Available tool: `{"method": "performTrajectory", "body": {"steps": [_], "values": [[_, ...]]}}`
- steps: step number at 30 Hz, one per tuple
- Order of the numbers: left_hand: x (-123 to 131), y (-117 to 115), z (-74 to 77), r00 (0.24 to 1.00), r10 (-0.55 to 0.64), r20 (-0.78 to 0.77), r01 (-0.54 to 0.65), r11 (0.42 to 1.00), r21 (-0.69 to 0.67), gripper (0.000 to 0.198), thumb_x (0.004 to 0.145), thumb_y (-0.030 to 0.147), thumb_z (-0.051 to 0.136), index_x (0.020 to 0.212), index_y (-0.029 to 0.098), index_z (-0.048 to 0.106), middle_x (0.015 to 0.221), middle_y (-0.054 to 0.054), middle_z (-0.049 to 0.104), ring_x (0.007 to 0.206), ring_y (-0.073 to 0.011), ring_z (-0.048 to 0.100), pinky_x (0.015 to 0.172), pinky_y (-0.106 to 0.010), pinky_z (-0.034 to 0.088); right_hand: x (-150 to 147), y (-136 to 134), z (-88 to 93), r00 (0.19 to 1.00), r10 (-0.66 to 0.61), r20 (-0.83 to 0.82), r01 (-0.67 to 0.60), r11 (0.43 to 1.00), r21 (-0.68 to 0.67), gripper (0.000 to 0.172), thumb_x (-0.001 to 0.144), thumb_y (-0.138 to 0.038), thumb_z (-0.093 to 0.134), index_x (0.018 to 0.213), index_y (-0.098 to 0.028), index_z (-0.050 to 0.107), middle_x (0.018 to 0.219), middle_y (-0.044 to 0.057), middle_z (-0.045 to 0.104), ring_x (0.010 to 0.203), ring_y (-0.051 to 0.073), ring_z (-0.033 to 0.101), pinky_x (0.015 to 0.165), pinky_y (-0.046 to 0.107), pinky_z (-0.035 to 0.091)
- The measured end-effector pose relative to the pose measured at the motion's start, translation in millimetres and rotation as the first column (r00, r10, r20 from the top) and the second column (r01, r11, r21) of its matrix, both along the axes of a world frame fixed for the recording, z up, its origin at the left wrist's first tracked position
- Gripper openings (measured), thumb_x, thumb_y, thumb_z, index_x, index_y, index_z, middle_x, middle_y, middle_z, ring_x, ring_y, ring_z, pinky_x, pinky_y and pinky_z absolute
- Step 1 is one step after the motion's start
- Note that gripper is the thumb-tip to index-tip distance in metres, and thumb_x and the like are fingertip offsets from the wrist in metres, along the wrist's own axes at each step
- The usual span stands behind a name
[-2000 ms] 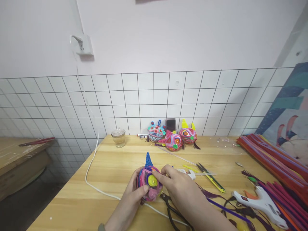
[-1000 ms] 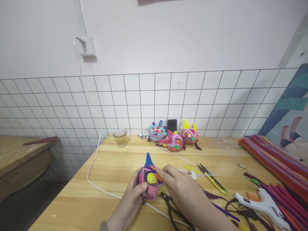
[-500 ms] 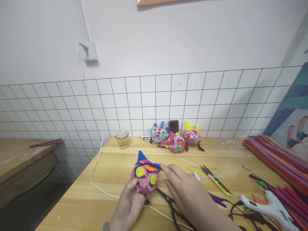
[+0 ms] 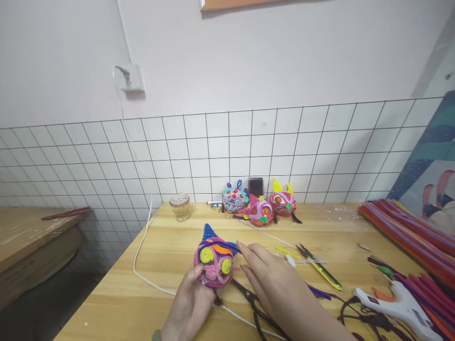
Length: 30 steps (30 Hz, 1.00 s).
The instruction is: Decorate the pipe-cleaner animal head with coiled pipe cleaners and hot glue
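Observation:
A round pink ornament (image 4: 212, 273) with yellow coiled eyes and blue pointed ears is held up over the table in my left hand (image 4: 190, 296). The thumb of that hand presses on its front, and the other fingers are behind and below it. Across the top of the ornament runs a dark purple pipe cleaner (image 4: 227, 245). My right hand (image 4: 268, 270) pinches the right end of this pipe cleaner beside the ornament's right ear. Black-handled scissors (image 4: 248, 294) lie partly under my right hand.
Three finished-looking ornaments (image 4: 261, 211) sit by the tiled wall, with a glass cup (image 4: 180, 208) to their left. On the right are a yellow cutter (image 4: 322, 271), a white glue gun (image 4: 403, 303) and bundled pipe cleaners (image 4: 401, 237). A white cable (image 4: 152, 283) crosses the table.
Both hands and the ornament hold almost the same pose. The view has shifted very slightly.

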<state>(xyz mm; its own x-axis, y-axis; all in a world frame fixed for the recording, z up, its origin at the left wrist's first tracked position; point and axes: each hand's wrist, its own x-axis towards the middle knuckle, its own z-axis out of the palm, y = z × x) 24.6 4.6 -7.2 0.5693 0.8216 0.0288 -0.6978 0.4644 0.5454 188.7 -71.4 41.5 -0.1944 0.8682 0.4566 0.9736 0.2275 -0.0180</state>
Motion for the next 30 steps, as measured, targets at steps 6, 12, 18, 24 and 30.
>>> {"method": "performTrajectory", "body": {"steps": [6,12,18,24,30], "values": [[2.9,-3.1,-1.1,0.996,-0.048,-0.071,0.055,0.994,0.098,0.043,0.073,0.023,0.068,0.115,0.02,0.064,0.114,-0.011,0.07,0.108,-0.0302,0.061,0.097,-0.043,0.044,-1.1,-0.2,4.1,1.0,0.007,-0.015,-0.007,0.999,0.034,0.032,0.091,-0.014,0.047,0.122,-0.011,0.054,0.089,0.009,0.067,0.073,0.022,0.067,0.06,0.031,0.054],[3.2,-8.3,-6.1,0.986,-0.063,-0.156,0.083,0.988,0.129,0.051,0.065,0.023,0.076,0.114,0.026,0.063,0.118,-0.009,0.067,0.113,-0.0309,0.058,0.098,-0.043,0.041,0.3,-2.0,4.9,0.993,-0.01,-0.114,0.004,0.999,-0.049,0.031,0.089,-0.01,0.051,0.118,-0.02,0.056,0.09,0.005,0.066,0.078,0.023,0.067,0.065,0.035,0.053],[3.3,-8.3,-7.3,0.972,-0.052,-0.231,0.093,0.981,0.169,0.059,0.061,0.027,0.08,0.117,0.025,0.06,0.119,-0.011,0.065,0.113,-0.0327,0.056,0.092,-0.042,0.044,0.4,-4.3,3.2,0.994,0.004,-0.105,-0.016,0.994,-0.109,0.039,0.086,-0.005,0.052,0.122,-0.02,0.054,0.098,0.007,0.066,0.085,0.023,0.065,0.071,0.034,0.051],[3.7,-5.7,-13.2,0.968,-0.037,-0.25,0.089,0.975,0.201,0.06,0.063,0.026,0.079,0.119,0.024,0.056,0.115,-0.012,0.066,0.109,-0.0298,0.058,0.093,-0.041,0.043,-2.1,-3.7,2.6,0.995,-0.007,-0.095,-0.006,0.992,-0.13,0.047,0.082,-0.004,0.056,0.124,-0.024,0.053,0.091,0.004,0.065,0.078,0.021,0.065,0.065,0.031,0.047],[4.0,-5.1,-17.8,0.967,-0.015,-0.254,0.087,0.958,0.272,0.06,0.066,0.025,0.078,0.12,0.025,0.054,0.119,-0.011,0.064,0.111,-0.0291,0.057,0.093,-0.04,0.042,-2.6,-4.5,3.4,0.994,-0.008,-0.108,-0.009,0.988,-0.155,0.032,0.083,-0.005,0.057,0.11,-0.024,0.06,0.088,0.002,0.064,0.077,0.02,0.063,0.063,0.029,0.042]]}}
